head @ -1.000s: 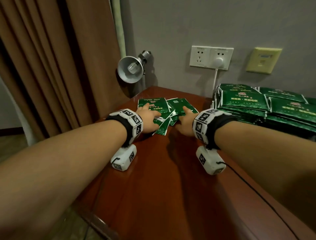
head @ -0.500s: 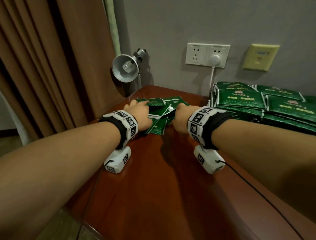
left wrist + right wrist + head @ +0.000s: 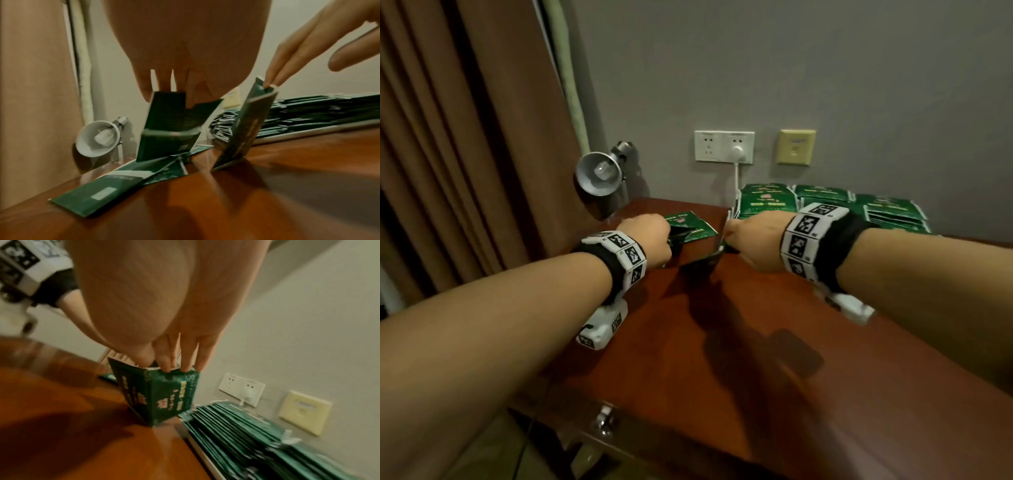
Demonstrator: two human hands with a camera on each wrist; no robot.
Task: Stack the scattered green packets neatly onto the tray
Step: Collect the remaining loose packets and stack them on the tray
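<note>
Scattered green packets lie on the brown table near its back left corner. My left hand grips a small bunch of green packets by their top edge and holds them upright over the loose ones. My right hand pinches a second bunch of packets by the top, and their lower edge rests on the table. The two bunches are a little apart. To the right the tray holds stacks of green packets against the wall, close to my right hand.
A silver clip lamp stands at the table's back left corner beside a brown curtain. A wall socket with a white plug and cable sits above the tray. A drawer knob shows below the table's front edge.
Both hands lay flat on the scattered packets; now each has gathered a bunch and raised it on edge. My right hand has shifted toward the tray.
</note>
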